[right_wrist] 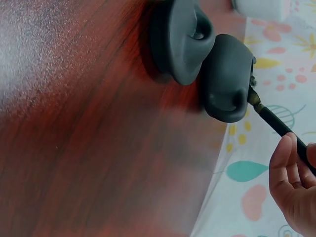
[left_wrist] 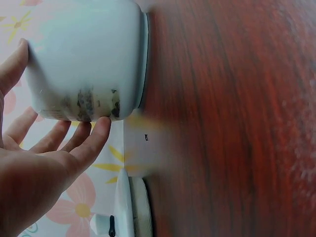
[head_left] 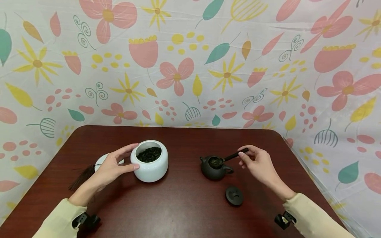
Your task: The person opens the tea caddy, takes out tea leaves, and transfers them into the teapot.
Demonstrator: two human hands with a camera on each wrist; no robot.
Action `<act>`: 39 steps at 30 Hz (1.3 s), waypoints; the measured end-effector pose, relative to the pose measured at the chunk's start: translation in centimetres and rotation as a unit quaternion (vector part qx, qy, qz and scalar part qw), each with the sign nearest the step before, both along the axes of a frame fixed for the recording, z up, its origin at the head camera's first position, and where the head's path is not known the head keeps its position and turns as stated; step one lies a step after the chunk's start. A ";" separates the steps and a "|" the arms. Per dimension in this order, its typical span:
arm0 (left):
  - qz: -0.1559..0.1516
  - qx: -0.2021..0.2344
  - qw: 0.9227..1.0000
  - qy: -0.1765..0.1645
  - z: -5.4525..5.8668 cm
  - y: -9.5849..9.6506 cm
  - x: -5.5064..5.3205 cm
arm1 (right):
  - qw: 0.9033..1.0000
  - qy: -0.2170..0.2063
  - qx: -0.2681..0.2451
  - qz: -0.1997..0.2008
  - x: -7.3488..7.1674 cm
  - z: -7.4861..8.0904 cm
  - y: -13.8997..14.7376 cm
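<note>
In the head view, a white tea jar [head_left: 151, 170] filled with dark tea leaves [head_left: 148, 154] stands on the table. My left hand [head_left: 114, 165] holds its left side, thumb and fingers spread around the wall. My right hand [head_left: 260, 163] pinches the black handle of a tea scoop [head_left: 235, 155] near its end. The scoop slants down to the left, its head with leaves at the mouth of a small black teapot [head_left: 212, 173]. In the right wrist view, the scoop [right_wrist: 274, 121] meets the teapot's opening [right_wrist: 252, 79].
The black teapot lid [head_left: 234, 196] lies in front of the pot. Partly hidden behind my left hand is a white jar lid [head_left: 101, 161], with a dark tassel [head_left: 82, 177] beside it. A floral cloth [head_left: 190, 66] hangs behind the brown table [head_left: 166, 211].
</note>
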State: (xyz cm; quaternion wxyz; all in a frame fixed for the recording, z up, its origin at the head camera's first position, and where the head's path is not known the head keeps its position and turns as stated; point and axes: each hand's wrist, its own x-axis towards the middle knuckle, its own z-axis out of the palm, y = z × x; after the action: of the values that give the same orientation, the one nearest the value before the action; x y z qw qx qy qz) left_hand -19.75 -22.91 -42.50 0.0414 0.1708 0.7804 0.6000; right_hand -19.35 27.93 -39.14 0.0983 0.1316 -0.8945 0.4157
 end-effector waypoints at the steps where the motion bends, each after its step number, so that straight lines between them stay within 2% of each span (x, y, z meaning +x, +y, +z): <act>1: 0.000 0.001 1.000 -0.001 0.0 0.0 0.0 | 1.000 0.006 0.004 0.002 0.0 0.1 -0.1; 10: 0.002 -0.003 1.000 0.001 0.0 -0.1 0.0 | 0.997 0.067 0.045 0.017 0.7 0.7 -0.9; 16: 0.005 -0.010 1.000 0.003 0.1 -0.1 0.1 | 0.989 0.119 0.073 0.040 0.8 0.8 -1.3; 22: 0.006 -0.007 1.000 0.001 0.1 -0.2 0.1 | 0.981 0.152 0.102 0.060 0.6 1.0 -1.3; 32: 0.006 -0.007 1.000 0.000 -0.1 -0.3 0.0 | 0.979 0.161 0.108 0.066 0.6 1.3 -1.3; 39: 0.006 -0.013 1.000 0.002 -0.1 -0.2 -0.2 | 0.989 0.125 0.073 0.043 0.6 2.0 -1.0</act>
State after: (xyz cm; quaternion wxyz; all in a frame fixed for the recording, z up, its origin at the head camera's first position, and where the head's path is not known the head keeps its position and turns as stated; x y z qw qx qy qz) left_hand -19.95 -23.06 -42.63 0.0385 0.1663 0.7893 0.5898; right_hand -18.73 26.90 -37.11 0.1816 0.2272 -0.8967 0.3336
